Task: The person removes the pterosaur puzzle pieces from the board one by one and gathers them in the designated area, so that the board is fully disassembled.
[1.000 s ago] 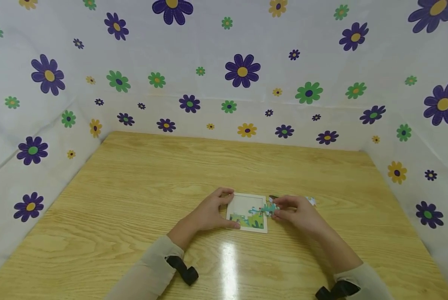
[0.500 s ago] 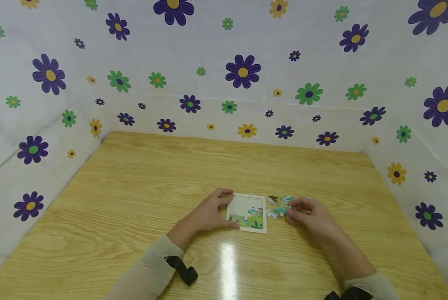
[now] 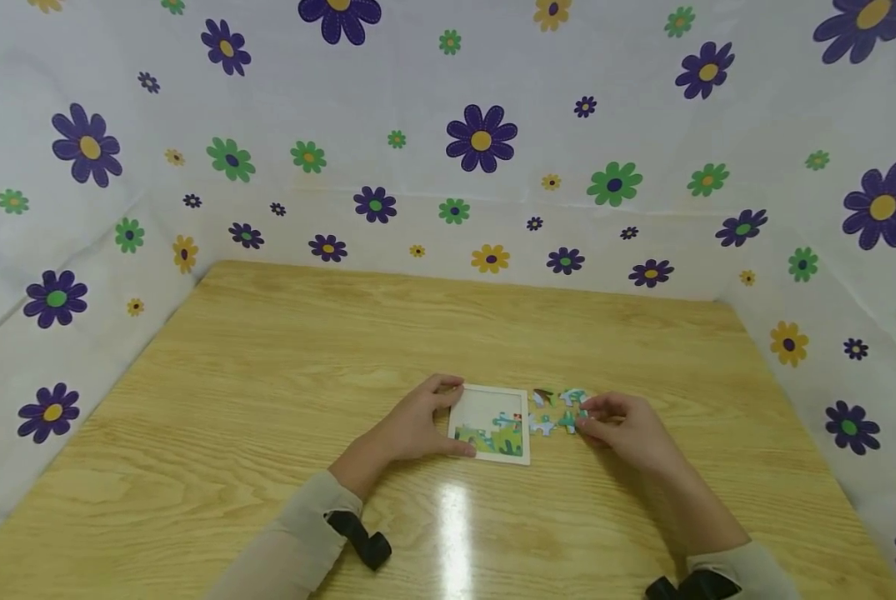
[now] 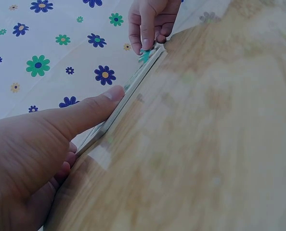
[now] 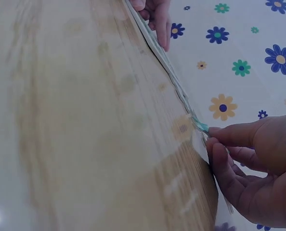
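Observation:
In the head view my left hand [image 3: 417,423] grips a small square puzzle board [image 3: 481,401] by its left side, thumb on the near edge and fingers at the far corner. Green and yellow picture pieces fill the board's near part; its far part shows bare. To the right, my right hand [image 3: 629,432] pinches a green jigsaw piece [image 3: 568,422] between thumb and fingers. The right wrist view shows this green tip [image 5: 201,126] at the fingertips, low over the table. Loose jigsaw pieces [image 3: 543,426] lie between the board and that hand.
Two more loose pieces lie farther back, one with brown and green [image 3: 543,397] and one with white and teal [image 3: 572,396]. The wood-grain table [image 3: 327,350] reaches back to a white flowered cloth [image 3: 417,100], which also hangs at both sides.
My right hand has moved right, away from the board's right edge, carrying the green jigsaw piece over to the loose pieces. The left hand stays on the board.

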Motion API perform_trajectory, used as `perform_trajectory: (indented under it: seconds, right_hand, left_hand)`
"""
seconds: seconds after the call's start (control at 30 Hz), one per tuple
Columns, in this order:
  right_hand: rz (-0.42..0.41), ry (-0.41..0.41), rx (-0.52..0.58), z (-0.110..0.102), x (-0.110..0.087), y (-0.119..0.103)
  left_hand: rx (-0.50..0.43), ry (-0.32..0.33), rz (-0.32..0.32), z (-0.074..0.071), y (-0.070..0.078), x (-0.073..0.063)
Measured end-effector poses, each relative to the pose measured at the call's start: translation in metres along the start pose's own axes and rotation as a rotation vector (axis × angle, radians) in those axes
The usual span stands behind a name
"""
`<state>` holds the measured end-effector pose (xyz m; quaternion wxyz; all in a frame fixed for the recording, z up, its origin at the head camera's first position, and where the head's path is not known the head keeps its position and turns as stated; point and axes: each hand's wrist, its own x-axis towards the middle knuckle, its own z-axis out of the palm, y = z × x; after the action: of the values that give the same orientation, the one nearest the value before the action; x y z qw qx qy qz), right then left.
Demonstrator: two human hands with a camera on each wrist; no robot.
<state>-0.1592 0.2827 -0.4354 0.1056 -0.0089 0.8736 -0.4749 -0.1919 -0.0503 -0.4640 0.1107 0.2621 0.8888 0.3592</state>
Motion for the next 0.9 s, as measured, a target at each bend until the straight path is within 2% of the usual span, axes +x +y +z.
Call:
perform_trajectory:
  seconds: [0.33, 0.57, 0.7, 0.9]
  right_hand:
    - [0.016, 0.059, -0.185, 0.003, -0.007, -0.007]
    - [0.001, 0.057, -0.200, 0.002, -0.005, -0.006]
    - [0.011, 0.047, -0.160, -0.001, -0.003, -0.002]
    - [0.029, -0.001, -0.032, -0.005, 0.002, 0.002]
  left_hand:
    - [0.007, 0.003, 0.009, 0.002, -0.003, 0.002]
    - [0.006, 0.006, 0.003, 0.001, -0.002, 0.003]
    - [0.006, -0.004, -0.001, 0.002, -0.002, 0.003]
    - [0.002, 0.000, -0.002, 0.001, 0.000, 0.001]
